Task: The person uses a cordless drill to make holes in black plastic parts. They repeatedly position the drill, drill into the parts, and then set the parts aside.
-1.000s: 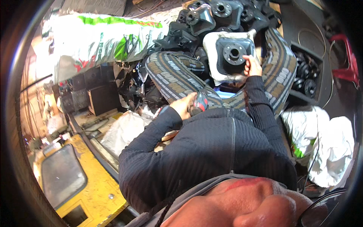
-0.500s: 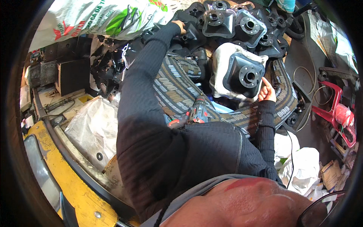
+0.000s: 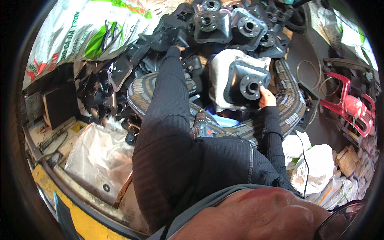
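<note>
A black square-based housing point(image 3: 236, 87) with a round drilled flange lies on a white cloth-wrapped block point(image 3: 218, 76). My right hand point(image 3: 267, 97) grips the flange's right rim, its fingers curled there. Farther off and to the left, my left hand point(image 3: 181, 48) is closed among dark parts at the near edge of a pile. Its fingertips are mostly hidden, and what they hold cannot be made out. Behind the block are several similar flanged housings point(image 3: 214, 32). A power drill point(image 3: 203, 125) lies close to my body.
A patterned padded cushion point(image 3: 291, 92) curves around the block. Dark scrap-like parts point(image 3: 102, 94) heap up at left, beside a large printed sack point(image 3: 96, 36) and clear plastic sheeting point(image 3: 96, 156). A red plastic stool point(image 3: 352, 104) and white bags point(image 3: 316, 166) are at right.
My left hand has drawn back toward me from the pile. My right hand has shifted from the housing's base edge onto its flange rim. The whole view has turned slightly.
</note>
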A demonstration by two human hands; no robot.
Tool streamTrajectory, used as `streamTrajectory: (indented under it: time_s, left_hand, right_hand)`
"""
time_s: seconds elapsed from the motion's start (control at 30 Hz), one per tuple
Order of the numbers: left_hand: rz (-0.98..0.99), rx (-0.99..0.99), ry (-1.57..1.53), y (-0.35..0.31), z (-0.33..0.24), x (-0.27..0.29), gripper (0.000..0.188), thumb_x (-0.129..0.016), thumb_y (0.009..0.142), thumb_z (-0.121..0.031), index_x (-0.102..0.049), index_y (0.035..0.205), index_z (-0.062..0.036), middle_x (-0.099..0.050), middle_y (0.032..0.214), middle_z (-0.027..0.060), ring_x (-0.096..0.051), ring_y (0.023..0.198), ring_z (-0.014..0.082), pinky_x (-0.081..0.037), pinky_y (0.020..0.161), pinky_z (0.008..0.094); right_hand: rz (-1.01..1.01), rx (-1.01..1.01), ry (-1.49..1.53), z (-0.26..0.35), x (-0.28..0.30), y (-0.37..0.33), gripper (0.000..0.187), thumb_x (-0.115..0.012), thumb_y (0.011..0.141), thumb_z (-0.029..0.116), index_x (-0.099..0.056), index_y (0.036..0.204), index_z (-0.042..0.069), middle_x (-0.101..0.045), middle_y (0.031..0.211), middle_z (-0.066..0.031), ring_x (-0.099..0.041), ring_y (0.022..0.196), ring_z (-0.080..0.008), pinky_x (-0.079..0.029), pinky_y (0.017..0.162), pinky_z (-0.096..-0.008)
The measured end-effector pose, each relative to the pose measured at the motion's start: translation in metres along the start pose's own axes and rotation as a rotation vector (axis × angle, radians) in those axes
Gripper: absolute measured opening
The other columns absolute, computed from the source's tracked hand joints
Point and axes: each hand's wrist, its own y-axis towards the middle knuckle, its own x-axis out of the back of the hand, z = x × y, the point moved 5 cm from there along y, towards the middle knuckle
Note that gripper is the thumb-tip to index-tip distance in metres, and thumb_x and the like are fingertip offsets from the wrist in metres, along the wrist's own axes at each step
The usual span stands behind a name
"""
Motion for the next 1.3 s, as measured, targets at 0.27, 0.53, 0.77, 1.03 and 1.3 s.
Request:
streamTrajectory:
  time_s: [0.27,0.53,0.77,1.03,1.3]
  left_hand:
    - [-0.222,0.358,-1.222,-0.06,0.018,0.034,0.028,-0.049,0.084,-0.017,-0.051,0.102,0.0053,-0.059,0.086,0.0208,-0.06,0.07,0.0333,-0.052,0.064,0.0479]
    - [-0.391,-0.154,-1.561,-0.18,-0.02,0.146,0.03,-0.047,0.084,-0.021,-0.052,0.103,0.0013,-0.059,0.087,0.0174,-0.058,0.071,0.0315,-0.051,0.064,0.048]
    - [-0.315,-0.452,-1.646,-0.29,-0.019,0.168,0.031,-0.045,0.083,-0.024,-0.052,0.104,-0.0021,-0.058,0.088,0.0144,-0.057,0.072,0.03,-0.051,0.064,0.0481]
    - [0.195,-0.877,-0.691,-0.369,-0.057,0.048,0.028,-0.064,0.074,-0.022,-0.058,0.094,-0.0042,-0.06,0.087,0.0073,-0.059,0.076,0.02,-0.049,0.06,0.0322]
    - [-0.29,-1.621,0.49,-0.413,-0.104,-0.129,0.029,-0.067,0.071,-0.03,-0.061,0.085,-0.0055,-0.054,0.103,0.0117,-0.056,0.091,0.03,-0.047,0.078,0.0378]
  right_hand:
    - [0.204,0.349,-0.249,0.1,-0.038,-0.035,0.028,-0.065,0.08,0.029,-0.057,0.067,0.005,-0.044,0.055,0.0062,-0.034,0.046,-0.002,-0.023,0.041,-0.0208]
    - [0.456,1.211,-0.963,0.145,-0.203,-0.01,0.04,-0.062,0.078,0.043,-0.06,0.071,0.004,-0.058,0.061,-0.0086,-0.056,0.056,-0.0187,-0.043,0.053,-0.0307]
    - [0.291,1.018,-1.244,0.077,-0.303,0.062,0.036,-0.058,0.077,0.046,-0.066,0.095,0.017,-0.065,0.089,-0.0101,-0.062,0.085,-0.028,-0.048,0.076,-0.0378]
    - [0.303,0.668,-0.371,0.099,-0.114,0.069,0.033,-0.041,0.088,0.026,-0.053,0.117,0.017,-0.052,0.072,-0.0021,-0.049,0.059,-0.016,-0.04,0.055,-0.0276]
    - [0.47,0.201,0.796,0.048,0.095,-0.035,0.031,-0.052,0.083,0.007,-0.051,0.114,0.002,-0.05,0.073,-0.0006,-0.043,0.057,-0.0081,-0.032,0.042,-0.0194]
